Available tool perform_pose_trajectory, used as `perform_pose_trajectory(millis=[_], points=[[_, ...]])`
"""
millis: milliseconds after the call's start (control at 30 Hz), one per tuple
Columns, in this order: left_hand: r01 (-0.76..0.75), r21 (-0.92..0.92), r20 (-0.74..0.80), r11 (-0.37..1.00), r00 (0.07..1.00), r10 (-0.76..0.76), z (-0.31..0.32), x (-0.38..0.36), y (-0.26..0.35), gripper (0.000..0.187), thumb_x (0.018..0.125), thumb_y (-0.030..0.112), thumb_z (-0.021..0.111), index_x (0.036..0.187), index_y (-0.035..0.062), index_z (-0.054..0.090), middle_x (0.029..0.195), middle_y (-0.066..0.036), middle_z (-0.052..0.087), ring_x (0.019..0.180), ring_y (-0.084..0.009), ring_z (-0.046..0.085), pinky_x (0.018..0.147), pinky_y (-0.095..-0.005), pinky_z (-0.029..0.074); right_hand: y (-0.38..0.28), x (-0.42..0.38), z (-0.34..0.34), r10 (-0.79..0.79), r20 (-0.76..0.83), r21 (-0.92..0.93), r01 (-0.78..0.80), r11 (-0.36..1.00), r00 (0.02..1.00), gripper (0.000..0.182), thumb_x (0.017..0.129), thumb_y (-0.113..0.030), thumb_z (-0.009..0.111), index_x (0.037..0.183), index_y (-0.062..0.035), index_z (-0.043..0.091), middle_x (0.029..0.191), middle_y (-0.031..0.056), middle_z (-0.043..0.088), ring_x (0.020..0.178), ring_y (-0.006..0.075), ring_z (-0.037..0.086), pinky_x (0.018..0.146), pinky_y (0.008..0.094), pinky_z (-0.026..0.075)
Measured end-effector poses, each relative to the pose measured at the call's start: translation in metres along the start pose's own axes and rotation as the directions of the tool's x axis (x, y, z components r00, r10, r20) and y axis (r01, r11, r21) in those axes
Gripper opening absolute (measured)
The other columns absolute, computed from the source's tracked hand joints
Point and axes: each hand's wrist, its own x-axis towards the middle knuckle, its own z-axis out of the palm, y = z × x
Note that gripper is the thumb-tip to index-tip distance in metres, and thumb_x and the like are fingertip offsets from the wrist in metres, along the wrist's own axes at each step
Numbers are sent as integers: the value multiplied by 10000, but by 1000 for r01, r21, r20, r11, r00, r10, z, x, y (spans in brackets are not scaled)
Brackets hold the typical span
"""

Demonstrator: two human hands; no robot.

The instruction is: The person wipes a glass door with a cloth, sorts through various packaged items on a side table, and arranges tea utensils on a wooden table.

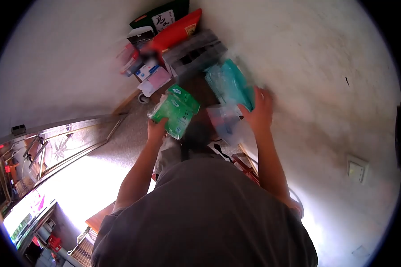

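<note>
Head view, left hand: We see our left hand [157, 130] closed on the near left edge of a green packet [176, 113], its thumb lying over the front.
Green packet: It is held up in front of our body, left of the view's middle. Its long axis runs roughly away from us, with one corner pointing back toward our shirt [209, 200]; the far part looks folded over to the right. White shows at its left edge.
Right hand: Our right hand [260, 113] is wide, thumb and fingers spread about the near end of a teal plastic bundle [236, 82]. Blur keeps us from telling how firmly it grips.
Teal bundle: Its long axis slants from far left to near right, ending at our hand.
Clear bag: A see-through bag [225, 122] hangs or lies just below the bundle; we cannot tell which.
Behind: A grey divided box [194, 55], a red bag [178, 32] and a pink packet [158, 79] crowd the corner.
Right wall: A white switch plate [357, 170] shows.
</note>
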Motion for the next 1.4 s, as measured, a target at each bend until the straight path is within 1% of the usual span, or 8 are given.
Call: perform_pose_trajectory(millis=[233,333,567,967,1100,1167,1300,1400], points=[[-60,93,-26,994,998,62,-20,-4,4,495,817,172,769,1188,-28,510,1032,-126,624,792,-193,633,577,-334,513,-60,-75,-24,4,233,-27,3,1000,973,872,745,-387,797,1493,-131,429,1380,197,508,1179,418,550,936,526,490],[-80,24,20,997,997,80,-27,-7,7,507,811,166,772,1200,-33,514,1037,-122,638,846,-194,640,666,-331,525,-63,-87,2,204,403,-119,-170,978,892,875,781,-226,744,1548,-113,338,1396,213,493,1164,432,567,928,505,504],[-97,85,10,992,995,97,-47,0,2,495,816,146,764,1216,-28,530,1087,-127,649,923,-194,646,765,-325,532,-57,-39,13,40,314,-34,-30,999,949,772,824,-26,595,1547,-136,349,1085,190,610,923,382,625,756,477,527],[-88,99,77,991,994,81,-56,-25,37,489,831,127,748,1251,6,530,1056,-107,651,895,-180,646,696,-313,541,-89,35,50,-168,112,-45,173,984,979,831,734,-237,840,1475,-204,464,1407,128,492,1265,344,499,961,482,483],[-128,106,137,986,984,113,-58,-23,35,502,839,122,742,1277,7,526,1115,-112,653,932,-188,649,777,-312,537,-93,17,33,-182,-45,21,183,983,982,790,742,-271,846,1440,-151,496,1347,153,537,1194,355,548,941,461,500],[-142,56,204,988,971,128,-64,-11,29,515,842,97,726,1305,7,518,1137,-107,654,989,-202,642,847,-333,524,-87,3,27,-137,-37,225,142,964,990,767,743,-296,844,1416,-124,518,1267,173,578,1155,365,572,932,447,503],[-52,-220,478,974,865,154,-80,-5,49,555,843,34,684,1365,9,498,1198,-97,648,1118,-230,613,972,-377,483,-100,-36,-1,94,327,554,-272,787,940,824,790,-246,832,1494,-93,432,1384,156,543,1181,267,583,916,378,516],[40,-209,628,977,771,102,-82,-4,66,579,840,8,670,1389,10,486,1257,-101,627,1166,-237,593,1022,-396,458,-115,-51,-3,225,591,725,-632,273,775,870,773,-281,858,1492,-44,430,1354,174,571,1309,282,530,985,391,504]])
